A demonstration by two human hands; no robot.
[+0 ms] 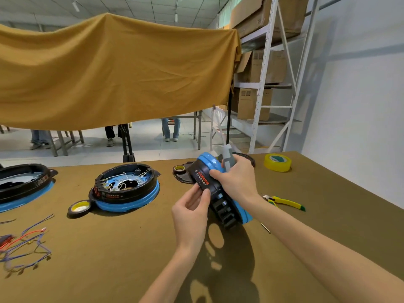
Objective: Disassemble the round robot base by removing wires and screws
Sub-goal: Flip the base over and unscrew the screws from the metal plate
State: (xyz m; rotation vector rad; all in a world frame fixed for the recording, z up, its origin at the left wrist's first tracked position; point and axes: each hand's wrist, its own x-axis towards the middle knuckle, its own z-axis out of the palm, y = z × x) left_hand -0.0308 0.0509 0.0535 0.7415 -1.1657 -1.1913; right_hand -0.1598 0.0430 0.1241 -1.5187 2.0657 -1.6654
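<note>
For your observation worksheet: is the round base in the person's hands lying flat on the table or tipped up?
Tipped up: the round base stands on edge, gripped by the left hand and right hand.

The single head-worn camera is looking forward and down across the brown table (306, 226). It is sitting close above the left hand (191, 212) and right hand (237, 182), with shelving (265, 68) far beyond them.

The round black plastic robot base with a blue rim (220, 193) stands tilted on edge above the worktop (122, 248), its labelled black side facing left.
</note>
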